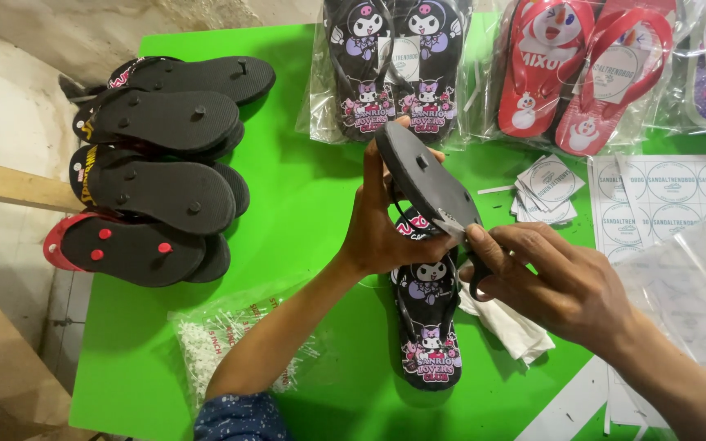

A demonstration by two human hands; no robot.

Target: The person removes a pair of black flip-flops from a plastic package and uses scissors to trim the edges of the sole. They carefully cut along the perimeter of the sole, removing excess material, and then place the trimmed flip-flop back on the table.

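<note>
- Landmark: the green counter [304, 204]. All positions below refer to it.
- Work item: a black sandal [426, 181], held above the centre of the counter, sole side facing up and tilted.
- Left hand [386, 229]: grip clenched around the sandal from below and from the near side, fingers wrapped on its edge.
- Right hand [557, 282]: grip closed on a small cutting tool [451, 222], apparently scissors with dark handles; the blade tip touches the sole. The exact tool type is hard to tell.
- Matching sandal [431, 327]: lies printed side up on the counter, directly beneath the hands, with a white cloth [512, 327] just beside it.
- Done, as judged: bagged pairs [386, 65] lie along the far edge of the counter.
- Left, as judged: a stack of loose sandals [161, 163], soles up, sits at the left edge, unbagged.
- Supplies: round labels [545, 188] at the right side; a bag of white fasteners [206, 343] at the near left.
</note>
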